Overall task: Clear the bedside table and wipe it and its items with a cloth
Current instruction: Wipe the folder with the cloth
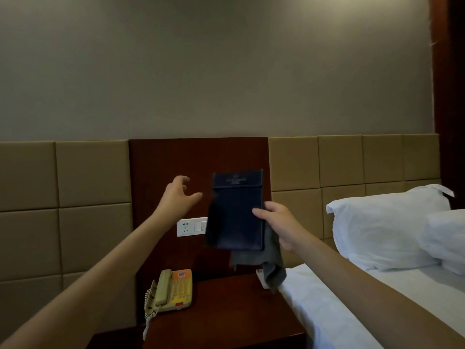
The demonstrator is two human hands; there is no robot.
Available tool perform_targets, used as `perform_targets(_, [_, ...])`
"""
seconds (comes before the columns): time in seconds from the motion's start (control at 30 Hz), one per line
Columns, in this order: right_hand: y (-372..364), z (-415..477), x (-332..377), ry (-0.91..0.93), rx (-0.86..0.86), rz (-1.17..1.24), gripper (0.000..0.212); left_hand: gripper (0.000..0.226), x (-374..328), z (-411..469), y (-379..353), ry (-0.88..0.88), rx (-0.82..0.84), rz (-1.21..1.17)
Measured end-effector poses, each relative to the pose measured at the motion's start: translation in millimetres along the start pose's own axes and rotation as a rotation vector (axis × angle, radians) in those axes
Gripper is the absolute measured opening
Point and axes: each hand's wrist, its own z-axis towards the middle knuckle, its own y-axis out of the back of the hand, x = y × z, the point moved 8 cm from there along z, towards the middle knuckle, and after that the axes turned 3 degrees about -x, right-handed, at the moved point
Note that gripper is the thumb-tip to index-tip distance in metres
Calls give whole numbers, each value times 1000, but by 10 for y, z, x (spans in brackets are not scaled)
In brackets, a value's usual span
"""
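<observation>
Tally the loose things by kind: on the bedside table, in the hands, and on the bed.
telephone: 1
dark blue folder: 1
grey cloth: 1
small white item, partly hidden behind the cloth: 1
pillows: 2
Total: 6

Navy folder; grey cloth; yellow-orange phone; white pillow.

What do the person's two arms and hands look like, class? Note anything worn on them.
Both are bare. The left hand and right hand wear no gloves, and the left forearm and right forearm show no sleeve, watch or bracelet up to the frame's edge. A thin ring could not be ruled out.
</observation>
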Motion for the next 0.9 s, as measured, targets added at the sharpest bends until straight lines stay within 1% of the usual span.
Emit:
perform_targets(0.03, [57, 21, 87, 102, -80, -126, 13, 57, -41, -41, -40, 2, 7, -50])
perform_targets(0.1, [107, 2, 280, 305, -208, -362, 10, 65, -151, -167, -272, 56, 175, -268])
perform_targets(0.17, [46, -85, 456, 462, -280, -461, 4, 66, -328, -299, -516, 100, 349, -478])
perform_targets(0.2, [-37, -143, 541, 531, -279, -494, 3, 60, -411, -323, -592, 102, 386, -578])
perform_targets(0.23, [-149, -207, 622, 598, -265, -545, 1, 52, -471, -320, -637, 114, 390, -685])
perform_targets(0.3, [-377, -327, 744, 741, -256, -711, 7, 41, -465, -274, -668, 164, 343, -842])
perform_targets(0.37, [-535, -397, 795, 838, -285, -885, 17, 36, -382, -256, -681, 177, 303, -915])
perform_targets(0.47, [-584, -502, 865, 963, -365, -1042, 28, 30, -281, -253, -670, 159, 288, -1023])
perform_targets(0.53, [-609, -571, 920, 1094, -393, -1144, 29, 28, -330, -278, -633, 96, 328, -1057])
perform_targets(0.6, [-658, -598, 926, 1192, -345, -1227, 27, 31, -418, -333, -610, 53, 402, -1081])
perform_targets(0.67, [-674, -593, 900, 1251, -268, -1245, 26, 32, -507, -400, -595, 11, 481, -1080])
perform_targets(0.73, [-645, -580, 871, 1259, -207, -1185, 30, 32, -575, -450, -567, -10, 529, -1069])
perform_targets(0.8, [-593, -545, 859, 1248, -201, -1154, 35, 41, -601, -462, -554, 2, 556, -1067])
perform_targets(0.87, [-536, -450, 839, 1199, -210, -1194, 39, 45, -560, -455, -563, 28, 551, -1043])
perform_targets(0.9, [-482, -373, 838, 1141, -221, -1211, 40, 45, -515, -450, -573, 54, 537, -1035])
